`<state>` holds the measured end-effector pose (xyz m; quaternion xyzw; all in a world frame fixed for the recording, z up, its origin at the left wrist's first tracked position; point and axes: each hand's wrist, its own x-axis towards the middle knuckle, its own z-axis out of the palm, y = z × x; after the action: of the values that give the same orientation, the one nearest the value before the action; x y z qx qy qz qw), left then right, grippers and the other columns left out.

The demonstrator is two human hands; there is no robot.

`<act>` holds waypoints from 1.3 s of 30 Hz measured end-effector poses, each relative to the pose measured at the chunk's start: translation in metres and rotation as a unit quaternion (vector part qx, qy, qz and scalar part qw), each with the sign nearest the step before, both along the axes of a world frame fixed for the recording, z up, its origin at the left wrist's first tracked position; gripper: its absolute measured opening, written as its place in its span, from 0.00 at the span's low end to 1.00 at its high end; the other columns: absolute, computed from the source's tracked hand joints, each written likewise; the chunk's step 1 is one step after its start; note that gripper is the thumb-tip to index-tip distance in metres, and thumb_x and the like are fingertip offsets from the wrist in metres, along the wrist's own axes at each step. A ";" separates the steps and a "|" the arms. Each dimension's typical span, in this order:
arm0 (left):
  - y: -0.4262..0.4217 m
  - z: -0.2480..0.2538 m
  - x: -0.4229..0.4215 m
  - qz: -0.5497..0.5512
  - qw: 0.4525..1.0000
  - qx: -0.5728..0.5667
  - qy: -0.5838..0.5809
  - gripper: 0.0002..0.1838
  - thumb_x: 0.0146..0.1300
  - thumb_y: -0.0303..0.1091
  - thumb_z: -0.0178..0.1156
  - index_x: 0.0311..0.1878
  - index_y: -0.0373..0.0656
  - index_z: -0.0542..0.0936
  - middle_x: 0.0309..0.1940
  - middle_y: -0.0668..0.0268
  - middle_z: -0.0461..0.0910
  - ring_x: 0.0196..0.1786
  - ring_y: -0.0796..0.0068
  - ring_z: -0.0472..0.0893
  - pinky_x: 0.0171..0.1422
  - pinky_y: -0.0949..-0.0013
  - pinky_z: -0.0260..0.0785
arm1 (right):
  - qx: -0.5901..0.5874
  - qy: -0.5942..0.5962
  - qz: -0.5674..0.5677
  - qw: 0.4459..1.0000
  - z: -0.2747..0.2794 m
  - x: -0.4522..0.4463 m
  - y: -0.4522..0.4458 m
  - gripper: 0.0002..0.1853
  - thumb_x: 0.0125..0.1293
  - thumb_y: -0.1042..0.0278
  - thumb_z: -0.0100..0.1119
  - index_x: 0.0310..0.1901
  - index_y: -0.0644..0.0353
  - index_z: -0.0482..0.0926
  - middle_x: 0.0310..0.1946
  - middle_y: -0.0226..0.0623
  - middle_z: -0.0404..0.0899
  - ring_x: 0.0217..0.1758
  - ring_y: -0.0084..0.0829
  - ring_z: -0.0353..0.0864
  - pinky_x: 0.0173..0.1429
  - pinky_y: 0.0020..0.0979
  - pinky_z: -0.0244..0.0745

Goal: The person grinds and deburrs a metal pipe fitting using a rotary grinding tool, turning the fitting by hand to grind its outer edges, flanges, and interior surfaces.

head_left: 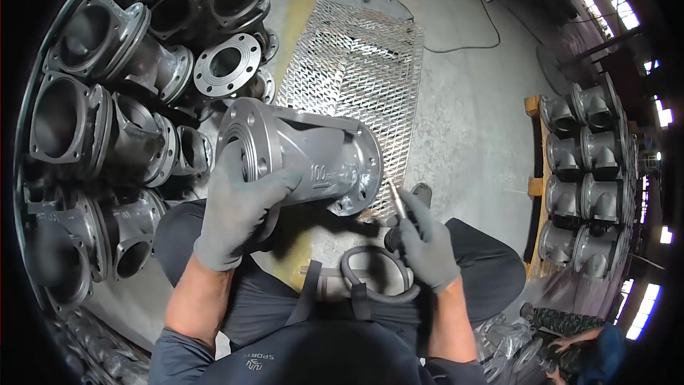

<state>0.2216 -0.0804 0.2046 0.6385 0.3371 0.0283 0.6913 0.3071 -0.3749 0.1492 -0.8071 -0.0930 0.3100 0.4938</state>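
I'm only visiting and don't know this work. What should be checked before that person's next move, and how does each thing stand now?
1. Left hand in a grey glove has a grip on the grey metal flanged casting marked "100": ok, at one flanged end.
2. Right hand in a grey glove holds the slim, pen-shaped metal tool: ok.
3. Tool tip apart from the casting: cannot tell; they look close, but depth is unclear.
4. Casting supported from below: cannot tell; its underside is hidden.
5. Thin black cable away from the hands: ok, it lies on the floor beyond them.
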 end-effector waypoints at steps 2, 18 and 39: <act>0.010 -0.034 -0.008 -0.057 0.987 0.145 -0.036 0.25 0.65 0.28 0.74 0.63 0.33 0.77 0.42 0.68 0.85 0.41 0.80 0.82 0.46 0.71 0.76 | -0.015 0.039 0.002 0.999 -0.006 -0.008 0.008 0.29 0.80 0.73 0.52 0.81 0.61 0.73 0.48 0.47 0.92 0.39 0.28 0.90 0.46 0.33 0.85; -0.006 -0.054 -0.009 -0.019 0.976 0.164 -0.143 0.25 0.71 0.29 0.72 0.66 0.32 0.76 0.49 0.66 0.84 0.48 0.80 0.81 0.54 0.71 0.76 | -0.073 -0.068 -0.028 0.995 -0.064 -0.027 0.066 0.30 0.78 0.69 0.51 0.80 0.66 0.71 0.62 0.69 0.84 0.65 0.66 0.84 0.71 0.53 0.78; 0.005 -0.048 -0.010 -0.122 0.756 0.603 -0.222 0.23 0.66 0.17 0.69 0.63 0.44 0.83 0.52 0.54 0.83 0.48 0.56 0.84 0.55 0.61 0.78 | -0.084 -0.088 0.020 0.992 -0.068 0.004 0.058 0.30 0.77 0.68 0.53 0.80 0.63 0.73 0.62 0.68 0.85 0.65 0.65 0.85 0.72 0.53 0.78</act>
<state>0.2111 -0.0751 0.1563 0.9347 0.0062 0.2822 0.2159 0.3109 -0.3170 0.0812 -0.8680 -0.1256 0.2539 0.4078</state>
